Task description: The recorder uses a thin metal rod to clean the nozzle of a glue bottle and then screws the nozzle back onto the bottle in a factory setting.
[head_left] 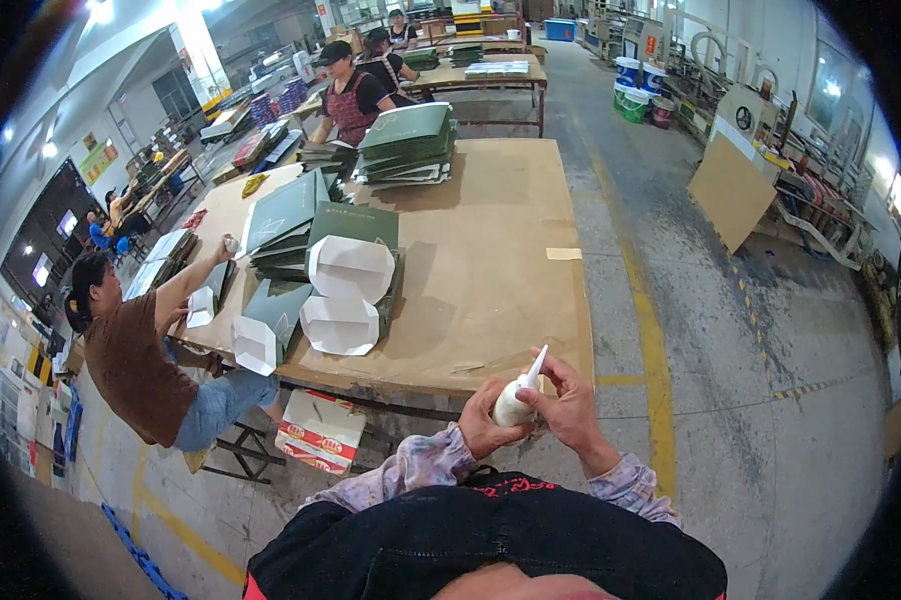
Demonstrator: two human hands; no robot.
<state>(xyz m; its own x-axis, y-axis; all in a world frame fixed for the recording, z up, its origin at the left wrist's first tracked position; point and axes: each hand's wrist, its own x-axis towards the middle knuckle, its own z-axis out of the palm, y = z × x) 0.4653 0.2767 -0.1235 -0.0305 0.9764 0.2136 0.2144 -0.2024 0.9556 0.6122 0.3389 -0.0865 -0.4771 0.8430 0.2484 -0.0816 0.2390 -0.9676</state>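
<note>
A white squeeze bottle [511, 405] with a long pointed nozzle is held up just over the near edge of the table, its tip angled up and slightly right. My left hand [484, 420] is wrapped round the bottle's body. My right hand [567, 405] grips at the base of the nozzle, thumb and fingers closed about it. Left of my hands on the table lie dark green folded card pieces [355, 225] with white eight-sided end flaps [340, 325].
The brown-covered table [490, 260] bears a tall stack of green card pieces [405, 140] at its far side. A co-worker in a brown top [135, 365] sits at the left, one arm over the table. A red-and-white carton [320, 432] is below the near edge.
</note>
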